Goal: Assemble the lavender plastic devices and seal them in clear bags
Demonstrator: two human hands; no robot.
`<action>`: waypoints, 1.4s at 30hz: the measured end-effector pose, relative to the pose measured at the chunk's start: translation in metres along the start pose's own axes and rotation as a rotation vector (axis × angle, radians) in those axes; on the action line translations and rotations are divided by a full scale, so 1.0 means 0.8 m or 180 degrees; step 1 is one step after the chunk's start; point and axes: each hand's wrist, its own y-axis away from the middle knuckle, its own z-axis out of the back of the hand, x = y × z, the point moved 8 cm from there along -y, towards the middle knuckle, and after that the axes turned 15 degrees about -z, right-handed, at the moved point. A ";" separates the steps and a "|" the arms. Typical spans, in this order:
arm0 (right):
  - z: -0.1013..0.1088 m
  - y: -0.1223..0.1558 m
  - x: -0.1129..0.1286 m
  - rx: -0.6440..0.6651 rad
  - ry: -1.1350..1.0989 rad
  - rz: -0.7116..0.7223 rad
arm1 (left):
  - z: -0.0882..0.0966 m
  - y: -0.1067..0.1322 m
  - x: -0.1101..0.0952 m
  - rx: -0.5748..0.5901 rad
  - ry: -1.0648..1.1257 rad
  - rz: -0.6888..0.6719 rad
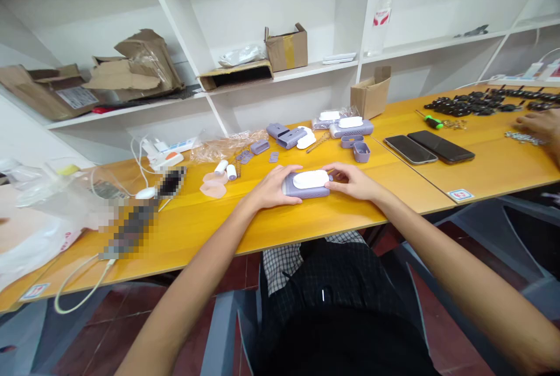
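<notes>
A purple-grey plastic housing with a white oval piece (311, 179) on top lies lengthwise on the table before me. My left hand (280, 186) wraps round its left end, thumb along the near side. At the right end, my right hand (352, 181) grips the housing with thumb and fingers; a small dark bit shows by the fingertips, too small to name. Beyond the hands are purple open cups (361, 152), two purple shells (292, 137), a white oval part (305, 139) and a spring (318, 143). Similar housings with white tops (351, 126) lie further back.
Left of my hands are white cylinders (231, 172), pale pink pads (213, 188) and plastic film (227, 146). Two phones (441, 147) and a green-handled screwdriver (432, 122) lie right. Another person's hand (540, 124) is at far right, near small metal parts. A cable (83, 306) hangs over the front edge.
</notes>
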 end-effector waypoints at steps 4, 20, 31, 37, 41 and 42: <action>-0.001 -0.001 -0.004 -0.0058 0.0086 0.0065 | -0.001 -0.001 0.000 -0.0027 0.0002 -0.0016; -0.008 -0.002 -0.002 -0.0408 0.0561 0.0347 | 0.006 0.005 0.026 -0.0381 -0.0154 0.0252; -0.006 0.001 -0.005 -0.0415 0.0511 0.0326 | 0.001 0.002 0.018 -0.0488 -0.0061 0.0143; -0.008 0.001 -0.005 -0.0358 0.0470 0.0208 | -0.001 0.002 0.019 -0.0489 -0.0086 0.0146; -0.009 0.002 -0.005 -0.0338 0.0496 0.0165 | -0.001 0.003 0.019 -0.0484 -0.0053 0.0150; -0.009 0.002 -0.005 -0.0334 0.0501 0.0154 | -0.001 0.003 0.019 -0.0481 -0.0049 0.0159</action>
